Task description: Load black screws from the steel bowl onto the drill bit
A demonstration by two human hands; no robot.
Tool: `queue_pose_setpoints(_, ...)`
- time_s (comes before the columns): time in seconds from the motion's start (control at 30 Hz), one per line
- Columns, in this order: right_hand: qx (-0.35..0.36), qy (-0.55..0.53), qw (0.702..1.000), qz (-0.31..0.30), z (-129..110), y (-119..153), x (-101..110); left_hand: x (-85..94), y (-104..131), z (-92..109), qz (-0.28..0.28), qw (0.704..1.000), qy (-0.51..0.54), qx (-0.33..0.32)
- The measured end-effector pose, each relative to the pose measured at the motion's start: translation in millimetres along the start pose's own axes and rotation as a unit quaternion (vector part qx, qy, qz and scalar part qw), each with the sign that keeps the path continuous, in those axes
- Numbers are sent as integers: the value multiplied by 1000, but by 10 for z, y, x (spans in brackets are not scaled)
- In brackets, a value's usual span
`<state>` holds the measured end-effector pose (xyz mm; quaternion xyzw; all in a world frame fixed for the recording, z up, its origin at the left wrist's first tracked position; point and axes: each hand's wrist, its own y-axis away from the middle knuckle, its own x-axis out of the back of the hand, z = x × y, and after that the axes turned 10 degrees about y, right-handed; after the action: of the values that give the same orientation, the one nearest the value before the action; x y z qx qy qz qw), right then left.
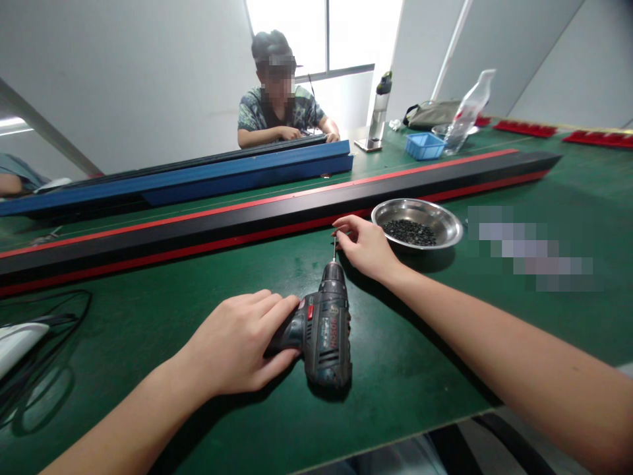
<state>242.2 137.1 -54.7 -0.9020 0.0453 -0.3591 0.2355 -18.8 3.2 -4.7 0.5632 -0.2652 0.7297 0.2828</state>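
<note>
Power drill [329,336] sits low in the centre of your view, its bit [335,251] pointing to 12 o'clock. Taking it as the clock's centre, the green table [420,330] spreads beneath and around it. A long black bar with red edges [267,214] crosses at 12, and a blue bar [247,175] lies beyond it toward 11. Behind that, a person [277,99] has both hands at a dark strip. Dark cables [74,330] loop at 9. Your left hand [247,336] is closed around the drill's handle. Your right hand [366,247] has thumb and forefinger drawn close at the bit's tip; whether they pinch anything is too small to tell. Just beside that hand, at 1, a metal bowl [448,227] holds small black pieces [410,232]. Farther off at 1 are a clear plastic bottle [469,112], leaning, and a blue basket [424,146].
</note>
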Motion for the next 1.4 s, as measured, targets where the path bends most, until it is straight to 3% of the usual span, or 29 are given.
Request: queue_pose_setpoints(1.4, -13, -12, 1000, -11, -10, 10, 20, 5, 0, 17, -3, 1000, -2, 0)
